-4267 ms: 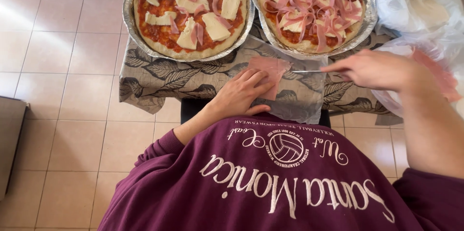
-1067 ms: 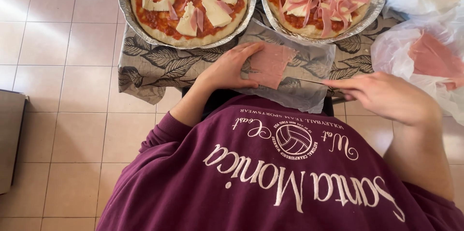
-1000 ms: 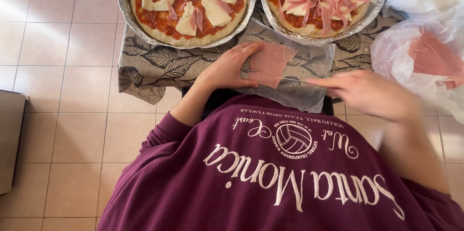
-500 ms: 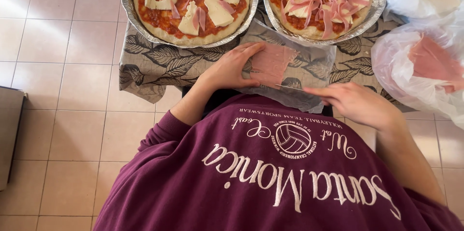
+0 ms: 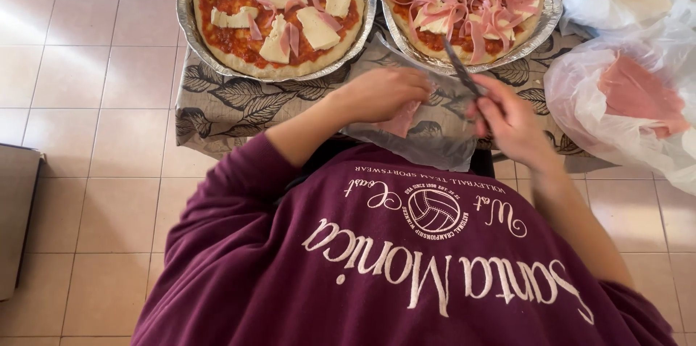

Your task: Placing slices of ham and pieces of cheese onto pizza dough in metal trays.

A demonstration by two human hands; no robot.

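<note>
Left hand (image 5: 380,92) presses curled fingers on the ham slice (image 5: 401,120); right hand (image 5: 511,125) pinches the knife (image 5: 461,69), blade angled upward

floor (image 5: 94,78): beige square tiles, daylight glare | table: leaf-patterned cloth (image 5: 225,110) | dark furniture edge (image 5: 14,215) left

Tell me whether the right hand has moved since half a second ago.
Yes. The right hand has risen from the table edge toward the right-hand pizza tray, lifting the knife.

Left hand (image 5: 380,92) lies palm down with fingers curled, forearm bare; right hand (image 5: 511,123) is raised, its grip apparently closed, wrist bent.
</note>
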